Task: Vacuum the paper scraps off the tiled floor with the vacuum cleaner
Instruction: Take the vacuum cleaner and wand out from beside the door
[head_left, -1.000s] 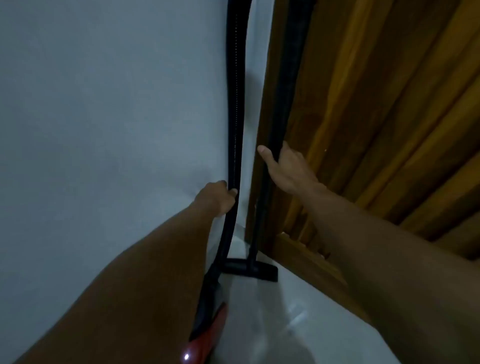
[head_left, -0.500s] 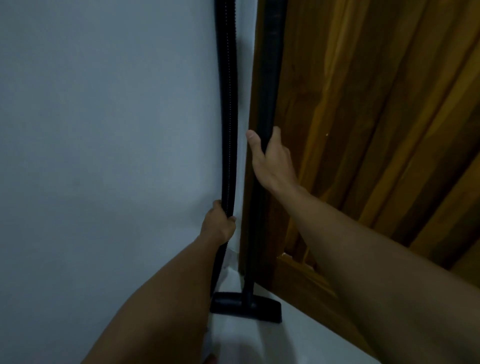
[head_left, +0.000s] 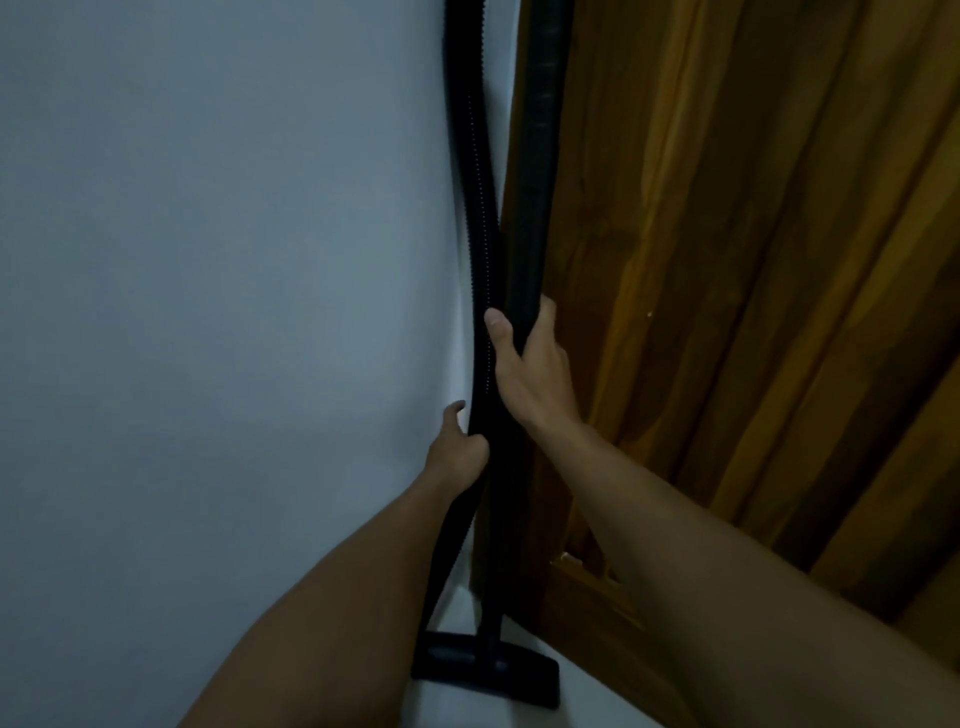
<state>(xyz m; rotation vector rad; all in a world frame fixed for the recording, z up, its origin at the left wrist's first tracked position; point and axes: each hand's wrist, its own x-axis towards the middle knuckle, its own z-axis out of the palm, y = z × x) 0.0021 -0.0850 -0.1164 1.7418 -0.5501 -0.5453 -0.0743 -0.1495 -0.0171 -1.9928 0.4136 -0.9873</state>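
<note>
While the left hand (head_left: 460, 457) grips the ribbed hose (head_left: 480, 234), the right hand (head_left: 537, 379) grasps the upright wand (head_left: 537, 156) just right of it.

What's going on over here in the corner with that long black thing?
A person holds a vacuum cleaner that stands in the corner between a white wall and a wooden door. The left hand grips the ribbed hose; the right hand grips the rigid wand. The nozzle rests on the pale floor. No paper scraps are in sight.

Black ribbed hose (head_left: 480, 234), black wand (head_left: 540, 156), streaked amber-brown wooden door (head_left: 727, 260), pale grey wall (head_left: 208, 260)
</note>
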